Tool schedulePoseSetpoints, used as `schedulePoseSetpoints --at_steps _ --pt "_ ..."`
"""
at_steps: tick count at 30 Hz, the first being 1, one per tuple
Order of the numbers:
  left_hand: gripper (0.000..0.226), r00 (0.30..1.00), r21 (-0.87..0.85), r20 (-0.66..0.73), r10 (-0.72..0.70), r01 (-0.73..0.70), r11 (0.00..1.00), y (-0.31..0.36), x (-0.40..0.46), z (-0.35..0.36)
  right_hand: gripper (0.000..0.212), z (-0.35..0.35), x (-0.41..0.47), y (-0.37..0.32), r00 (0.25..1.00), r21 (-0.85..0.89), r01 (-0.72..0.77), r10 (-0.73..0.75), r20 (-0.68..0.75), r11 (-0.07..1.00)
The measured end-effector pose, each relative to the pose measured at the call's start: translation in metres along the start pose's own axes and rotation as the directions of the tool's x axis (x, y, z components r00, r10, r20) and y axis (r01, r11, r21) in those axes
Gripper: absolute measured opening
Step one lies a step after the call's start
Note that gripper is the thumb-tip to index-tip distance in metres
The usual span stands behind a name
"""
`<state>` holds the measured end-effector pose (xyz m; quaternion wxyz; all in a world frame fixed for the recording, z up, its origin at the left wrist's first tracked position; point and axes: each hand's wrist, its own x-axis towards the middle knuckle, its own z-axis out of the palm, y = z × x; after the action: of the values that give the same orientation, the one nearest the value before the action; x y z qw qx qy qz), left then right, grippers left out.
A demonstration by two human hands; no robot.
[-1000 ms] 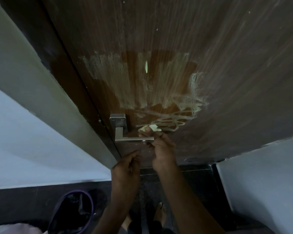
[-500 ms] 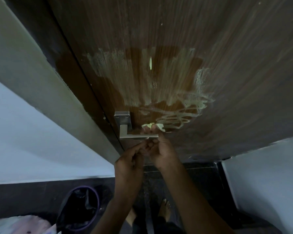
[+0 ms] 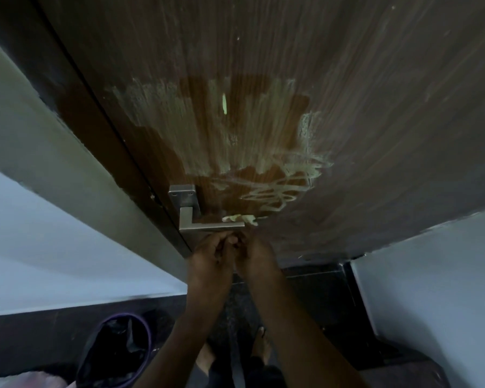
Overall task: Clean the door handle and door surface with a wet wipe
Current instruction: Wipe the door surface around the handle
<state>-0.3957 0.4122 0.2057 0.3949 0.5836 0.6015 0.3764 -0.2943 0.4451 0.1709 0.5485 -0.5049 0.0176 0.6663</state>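
Head view shows both hands, left hand (image 3: 207, 261) and right hand (image 3: 256, 259), meeting just below the door handle (image 3: 212, 226), fingers curled together; what they hold is hidden. A crumpled wet wipe (image 3: 240, 219) lies above the lever against the door (image 3: 347, 107); it looks soft, light and tearable, best pinched by its bunched middle.

One wooden door (image 3: 347, 79), smeared with pale residue. One metal lever handle (image 3: 207, 226) on one square plate (image 3: 183, 195). Two hands, the left hand (image 3: 207, 261) and the right hand (image 3: 256, 259), raised together just under the handle. One crumpled wet wipe (image 3: 240, 219) by the handle's end. Two bare feet (image 3: 259, 343) on the floor (image 3: 314, 298). One purple-rimmed bin (image 3: 115, 351) with one black liner.
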Motion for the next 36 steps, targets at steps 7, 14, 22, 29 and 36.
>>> schedulePoseSetpoints --at_steps 7,14,22,29,36 --pt "0.024 1.0 0.049 0.018 0.007 -0.008 0.999 0.001 -0.004 0.002 0.008 -0.036 0.006 -0.035 0.951 0.092 0.242 -0.217 -0.222 0.966" --pt "0.028 0.991 0.016 0.057 0.119 -0.12 0.993 0.01 -0.009 0.005 0.015 -0.009 0.005 -0.002 0.968 -0.237 0.185 -0.219 -0.125 0.954" --pt "0.029 0.98 0.088 0.057 0.192 -0.197 0.977 0.009 -0.01 -0.001 0.014 -0.017 -0.004 -0.027 0.759 -0.268 0.519 -0.582 -0.292 0.812" --pt "0.023 0.985 0.083 0.022 0.171 -0.173 0.982 0.017 -0.006 -0.006 0.026 -0.013 -0.004 -0.028 0.587 -0.411 0.646 -0.763 -0.271 0.643" --pt "0.014 0.993 -0.016 -0.005 0.122 -0.122 0.992 0.022 -0.002 -0.003 0.007 -0.023 0.008 -0.005 0.661 -0.732 0.491 -0.75 -0.041 0.472"
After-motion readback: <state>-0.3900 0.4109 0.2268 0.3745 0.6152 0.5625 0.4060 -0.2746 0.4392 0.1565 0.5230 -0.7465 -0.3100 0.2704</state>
